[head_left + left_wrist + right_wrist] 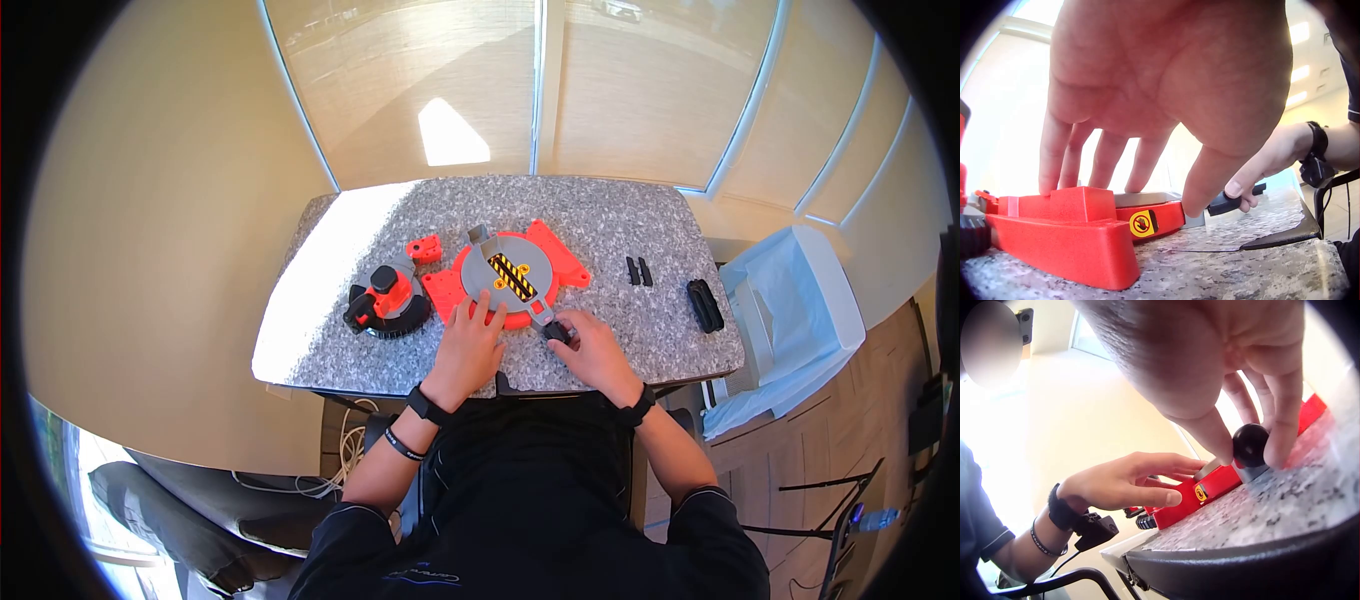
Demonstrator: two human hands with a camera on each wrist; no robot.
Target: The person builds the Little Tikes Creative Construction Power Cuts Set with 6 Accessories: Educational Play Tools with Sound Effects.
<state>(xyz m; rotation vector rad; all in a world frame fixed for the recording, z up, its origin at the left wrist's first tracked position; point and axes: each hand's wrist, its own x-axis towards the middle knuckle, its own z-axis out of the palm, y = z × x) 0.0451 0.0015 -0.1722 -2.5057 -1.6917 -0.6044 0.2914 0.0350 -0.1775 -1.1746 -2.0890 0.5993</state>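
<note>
A toy miter saw base, red [445, 291] with a round grey turntable [478, 268], lies on the granite-look table. Yellow-and-black stripes and hand-warning stickers mark its middle. My left hand [466, 352] rests on the near left of the base, fingers extended and spread, fingertips on the turntable and red rim. At the near right, my right hand [597, 354] pinches a black knob [1251, 445] between thumb and fingers, at the end of the turntable's grey arm. Left of the base sits the red-and-black saw head [396, 297] with its black toothed disc.
A small red block [425, 249] lies behind the saw head. To the right are two small black pieces [638, 271] and a black oblong part [705, 306]. A bin with a pale blue liner [812, 275] stands off the table's right edge. Window shades rise behind.
</note>
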